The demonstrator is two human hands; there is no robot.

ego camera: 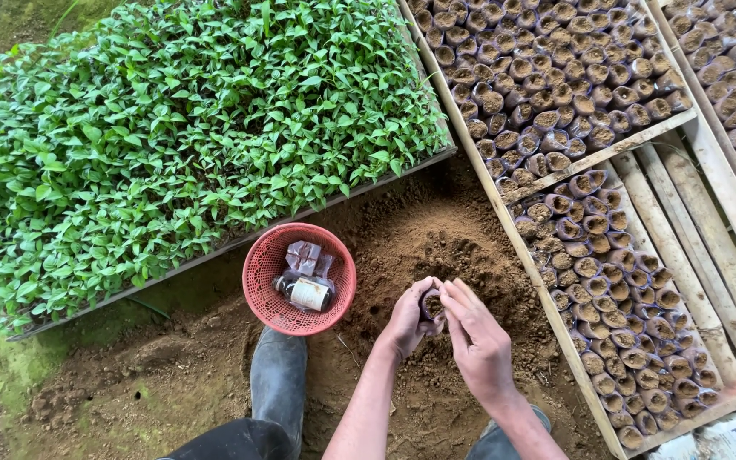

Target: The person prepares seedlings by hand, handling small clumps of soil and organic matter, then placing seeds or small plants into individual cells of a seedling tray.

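Here left hand (pixel 408 319), right hand (pixel 475 341) cup soil pot (pixel 433 304); open soil (pixel 436 234) beyond.

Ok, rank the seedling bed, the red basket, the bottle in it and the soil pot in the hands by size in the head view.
1. Seedling bed
2. Red basket
3. Bottle
4. Soil pot, mostly hidden by the left hand and right hand, so its place against the bottle is unsure.

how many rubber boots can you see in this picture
2. One dark boot stands on the soil just below the red basket, left of the hands. The other boot is mostly hidden under the right hand and forearm, at the bottom edge.
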